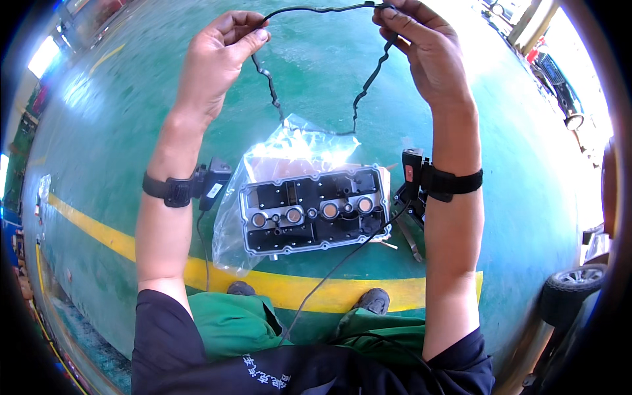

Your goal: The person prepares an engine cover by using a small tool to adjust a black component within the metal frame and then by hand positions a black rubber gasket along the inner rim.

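A thin black rubber gasket point(268, 78) hangs as a wavy loop between my raised hands. My left hand point(227, 46) pinches its upper left part between thumb and fingers. At the upper right, my right hand point(424, 43) grips the other side in the same way. The loop's lower run sags above a clear plastic bag point(230, 224). Below lies a silver and black engine valve cover point(313, 209), its open inner side facing up, with several round holes along its middle. It rests partly over the bag, well below both hands.
Beside the cover's right end lies a metal tool point(412, 240). Strapped devices with cables sit on my forearms; one cable point(329, 273) crosses the cover. A yellow line point(276, 289) runs over the green floor point(118, 164) near my shoes. A wheel point(574, 284) stands at the right.
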The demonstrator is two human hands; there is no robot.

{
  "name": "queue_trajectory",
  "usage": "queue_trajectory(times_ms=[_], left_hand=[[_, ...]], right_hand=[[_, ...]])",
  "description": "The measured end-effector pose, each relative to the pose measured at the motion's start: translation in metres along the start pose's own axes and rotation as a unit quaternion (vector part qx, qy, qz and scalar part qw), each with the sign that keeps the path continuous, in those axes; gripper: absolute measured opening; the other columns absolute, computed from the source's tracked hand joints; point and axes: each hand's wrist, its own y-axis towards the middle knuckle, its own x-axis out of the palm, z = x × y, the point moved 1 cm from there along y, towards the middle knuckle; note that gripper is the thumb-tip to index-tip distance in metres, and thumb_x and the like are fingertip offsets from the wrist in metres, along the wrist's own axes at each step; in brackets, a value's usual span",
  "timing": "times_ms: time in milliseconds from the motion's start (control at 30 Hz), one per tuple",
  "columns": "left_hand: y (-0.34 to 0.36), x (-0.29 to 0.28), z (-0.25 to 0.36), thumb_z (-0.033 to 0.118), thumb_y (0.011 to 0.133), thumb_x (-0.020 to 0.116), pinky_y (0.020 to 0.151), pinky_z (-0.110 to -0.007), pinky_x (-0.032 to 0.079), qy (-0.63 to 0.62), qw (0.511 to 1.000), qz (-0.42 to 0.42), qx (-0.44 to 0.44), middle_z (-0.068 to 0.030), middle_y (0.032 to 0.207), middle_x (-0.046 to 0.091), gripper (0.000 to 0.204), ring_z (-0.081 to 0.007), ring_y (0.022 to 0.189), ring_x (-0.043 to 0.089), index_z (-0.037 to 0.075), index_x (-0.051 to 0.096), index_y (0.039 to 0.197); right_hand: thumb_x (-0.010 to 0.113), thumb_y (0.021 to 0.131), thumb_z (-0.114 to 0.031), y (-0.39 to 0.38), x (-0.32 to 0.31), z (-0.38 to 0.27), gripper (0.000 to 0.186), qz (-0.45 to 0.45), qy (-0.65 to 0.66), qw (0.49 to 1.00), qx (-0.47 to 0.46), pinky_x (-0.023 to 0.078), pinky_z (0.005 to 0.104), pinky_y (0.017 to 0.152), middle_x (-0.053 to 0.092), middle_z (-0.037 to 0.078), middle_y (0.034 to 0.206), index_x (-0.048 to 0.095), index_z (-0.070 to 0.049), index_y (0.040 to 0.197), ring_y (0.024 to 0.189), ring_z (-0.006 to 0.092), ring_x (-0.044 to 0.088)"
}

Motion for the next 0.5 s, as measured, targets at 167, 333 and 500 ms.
queue_trajectory(times_ms=[167, 333, 500], left_hand=[[-0.004, 0.006, 0.004, 0.009, 0.095, 0.073, 0.095, -0.026, 0.052, 0.011, 1.0, 0.019, 0.005, -0.0054, 0.104, 0.074, 0.018, -0.0123, 0.099, 0.068, 0.002, 0.073, 0.112], [-0.002, -0.012, 0.025, 0.009, 0.096, 0.072, 0.088, -0.029, 0.047, 0.133, 0.991, -0.017, 0.003, -0.0049, 0.107, 0.069, 0.03, -0.0123, 0.095, 0.061, -0.001, 0.065, 0.123], [-0.01, 0.008, 0.026, 0.003, 0.085, 0.073, 0.079, -0.022, 0.049, -0.005, 0.998, -0.012, -0.055, -0.0008, 0.093, 0.067, 0.025, -0.0089, 0.086, 0.062, 0.0, 0.069, 0.11]], right_hand=[[0.077, 0.093, -0.008, 0.0, -0.009, 0.013, 0.021, -0.014, 0.002, 1.0, -0.018, 0.052, 0.0245, 0.082, 0.075, 0.003, 0.098, 0.07, -0.004, 0.113, 0.089, 0.0104, 0.068], [0.079, 0.093, -0.016, -0.009, 0.005, 0.027, 0.025, 0.015, 0.0, 1.0, 0.004, 0.05, 0.0256, 0.083, 0.074, 0.0, 0.1, 0.071, -0.008, 0.115, 0.094, 0.0099, 0.067], [0.071, 0.098, -0.019, -0.007, -0.006, 0.038, 0.026, 0.08, -0.06, 0.993, -0.059, 0.048, 0.0284, 0.088, 0.071, 0.003, 0.109, 0.07, -0.006, 0.121, 0.101, 0.0125, 0.064]])
